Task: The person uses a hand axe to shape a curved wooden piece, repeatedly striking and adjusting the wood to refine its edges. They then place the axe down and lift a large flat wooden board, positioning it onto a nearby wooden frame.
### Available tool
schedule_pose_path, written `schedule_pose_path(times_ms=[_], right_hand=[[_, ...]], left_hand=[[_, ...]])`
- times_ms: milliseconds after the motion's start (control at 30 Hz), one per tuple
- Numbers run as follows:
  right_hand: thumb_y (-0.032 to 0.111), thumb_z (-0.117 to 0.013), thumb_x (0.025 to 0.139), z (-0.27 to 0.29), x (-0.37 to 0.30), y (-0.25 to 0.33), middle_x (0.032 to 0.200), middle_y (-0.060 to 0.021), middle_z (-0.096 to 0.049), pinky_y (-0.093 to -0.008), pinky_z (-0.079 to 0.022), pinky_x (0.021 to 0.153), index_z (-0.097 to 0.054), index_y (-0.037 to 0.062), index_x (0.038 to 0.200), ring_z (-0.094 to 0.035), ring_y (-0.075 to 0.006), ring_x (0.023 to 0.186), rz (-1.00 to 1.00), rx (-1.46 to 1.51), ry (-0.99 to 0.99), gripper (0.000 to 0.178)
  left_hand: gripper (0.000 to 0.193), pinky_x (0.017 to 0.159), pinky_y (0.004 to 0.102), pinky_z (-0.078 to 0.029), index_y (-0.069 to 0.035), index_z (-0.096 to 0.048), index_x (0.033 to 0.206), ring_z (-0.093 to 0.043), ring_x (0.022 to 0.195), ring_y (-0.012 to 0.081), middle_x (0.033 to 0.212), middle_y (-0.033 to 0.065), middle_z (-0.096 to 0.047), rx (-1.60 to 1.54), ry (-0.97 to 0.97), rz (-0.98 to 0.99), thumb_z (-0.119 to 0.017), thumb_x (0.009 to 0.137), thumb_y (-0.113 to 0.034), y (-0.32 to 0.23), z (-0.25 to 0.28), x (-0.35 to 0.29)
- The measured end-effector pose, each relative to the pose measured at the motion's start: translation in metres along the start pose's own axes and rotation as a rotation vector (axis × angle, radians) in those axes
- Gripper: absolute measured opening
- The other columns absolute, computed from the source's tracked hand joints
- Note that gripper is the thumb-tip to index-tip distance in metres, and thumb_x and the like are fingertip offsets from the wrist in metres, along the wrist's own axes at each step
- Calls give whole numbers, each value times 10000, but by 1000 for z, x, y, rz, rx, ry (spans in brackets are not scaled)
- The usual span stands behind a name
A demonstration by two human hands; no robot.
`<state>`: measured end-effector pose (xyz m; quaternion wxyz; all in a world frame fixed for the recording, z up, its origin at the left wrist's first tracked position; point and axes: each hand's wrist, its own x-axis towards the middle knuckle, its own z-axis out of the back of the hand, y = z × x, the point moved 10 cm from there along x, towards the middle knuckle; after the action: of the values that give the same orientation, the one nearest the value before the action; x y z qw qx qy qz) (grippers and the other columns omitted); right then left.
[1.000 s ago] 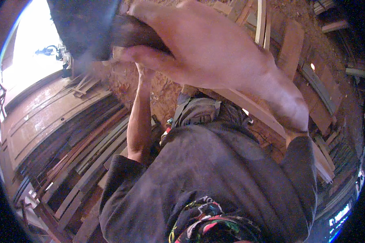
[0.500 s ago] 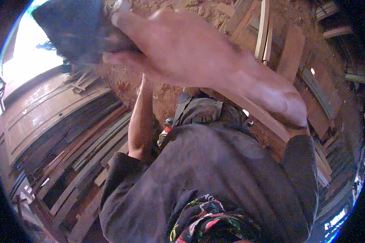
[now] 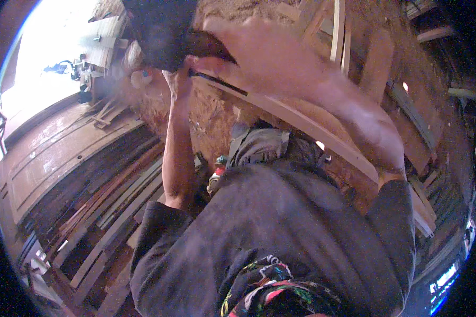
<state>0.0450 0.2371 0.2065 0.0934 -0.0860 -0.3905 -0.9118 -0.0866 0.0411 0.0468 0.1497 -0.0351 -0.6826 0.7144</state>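
Gripping a broad dark tool (image 3: pixel 159 34) are the clamped fingers of the right hand (image 3: pixel 264 53), a wooden beam (image 3: pixel 317 127) below them; whether the left hand (image 3: pixel 180 83) grips cannot be told.

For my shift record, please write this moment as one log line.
right hand: grips dark handled tool, type unclear | left hand: at tool's lower edge, contact unclear | nearby: long wooden beam

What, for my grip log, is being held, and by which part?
The right hand grips a blurred dark object by its narrower end. The left hand: can't tell.
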Motion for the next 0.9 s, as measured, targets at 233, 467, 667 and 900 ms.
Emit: schedule_pose_path(times_ms=[233, 467, 667, 900], right_hand=[[271, -499, 1048, 58, 12, 46, 641, -164, -622, -397, -532, 462, -501, -51, 1096, -662, -311, 538, -144, 313, 435, 326], [351, -638, 911, 35, 4, 55, 776, -225, -692, -538, -569, 611, -589, 33, 1165, -694, -417, 684, 290, 152, -365, 411], [442, -615, 946, -33, 15, -7, 818, -213, -694, -544, -558, 695, -549, 76, 1152, -693, -437, 816, 73, -197, 82, 425], [444, -637, 942, -13, -11, -14, 883, -239, -696, -531, -549, 724, -587, 49, 1138, -681, -445, 839, -87, -32, 70, 443]], left_hand=[[31, 563, 298, -502, -13, -648, 825, -612, 607, 136, 693, 55, -645, 114, 74, 42, -675, 811, -9, 27, -13, -25], [27, 559, 297, -501, -13, -648, 818, -611, 603, 136, 688, 55, -643, 162, 57, 25, -672, 809, -6, 30, -8, -57], [24, 556, 297, -499, -13, -648, 811, -610, 600, 136, 685, 55, -642, 82, -4, 6, -669, 807, -4, 37, -19, -24], [22, 552, 296, -498, -13, -647, 803, -609, 596, 136, 681, 55, -641, 12, -44, -27, -666, 804, -1, 11, -9, -3]])
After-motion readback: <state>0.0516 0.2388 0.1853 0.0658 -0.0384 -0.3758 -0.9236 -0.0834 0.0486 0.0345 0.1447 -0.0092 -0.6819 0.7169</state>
